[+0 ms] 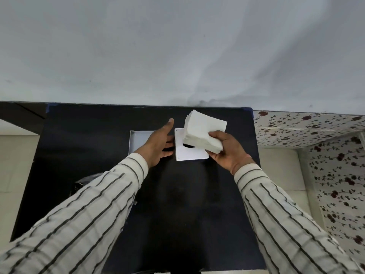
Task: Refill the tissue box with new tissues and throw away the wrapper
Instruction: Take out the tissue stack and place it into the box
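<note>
Landmark: white box lid (189, 151), flat on the black table (197, 204), round hole partly showing. Right hand (227, 149) at the lid's right edge, fingers clamped on a thick stack of white tissues (203, 133); stack held tilted in the air over the lid's far-right corner, its far edges fanned loose. Left hand (160, 143) just left of the lid, fingers apart and extended, gripping nothing, palm side toward the lid's left edge. Open white box base (138, 139) left of the lid, mostly behind the left hand, interior showing bare. Crumpled clear wrapper (87, 180) well left and nearer the person than the lid, partly hidden by the striped left sleeve (94, 204). Table surface nearer the person than the lid is open between both sleeves. Far table edge meets a pale wall (177, 56) close behind the lid. Flowered cloth (325, 155) right of the lid, past the table edge.
</note>
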